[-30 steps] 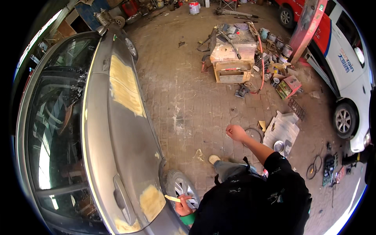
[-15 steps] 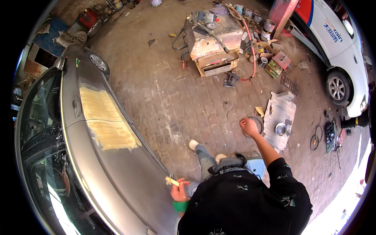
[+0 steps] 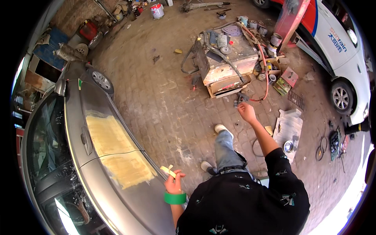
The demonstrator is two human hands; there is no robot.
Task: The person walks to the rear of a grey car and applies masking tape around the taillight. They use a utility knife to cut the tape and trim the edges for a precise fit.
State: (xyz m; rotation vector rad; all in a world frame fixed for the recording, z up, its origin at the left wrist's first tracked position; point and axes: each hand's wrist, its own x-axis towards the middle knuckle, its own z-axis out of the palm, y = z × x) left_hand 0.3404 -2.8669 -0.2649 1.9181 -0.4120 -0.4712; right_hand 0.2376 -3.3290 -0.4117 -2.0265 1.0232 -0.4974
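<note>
Between the thumb and fingers of my left hand (image 3: 174,182) is a pale yellow strip (image 3: 167,171), with a thin piece crossing it. A green ring, like a roll of tape (image 3: 175,198), sits around that wrist. This hand is beside the grey car (image 3: 135,205) on my left. Smooth yellow filler (image 3: 107,135) covers part of its two doors, on both sides of the door gap. My right hand (image 3: 247,112) is out in front over the brick floor, its fingers curled in, and I see nothing held there.
Ahead stands a worn wooden box (image 3: 231,72) with tools on top and a red hose (image 3: 265,72) beside it. Right of my legs, a dented pale sheet (image 3: 288,127) bears a round tin (image 3: 288,146). A white car (image 3: 340,58) stands at far right.
I have stepped forward, one leg now stretched ahead. My right hand has swung forward toward the box. My left hand still holds the pale yellow strip, raised slightly beside the car.
</note>
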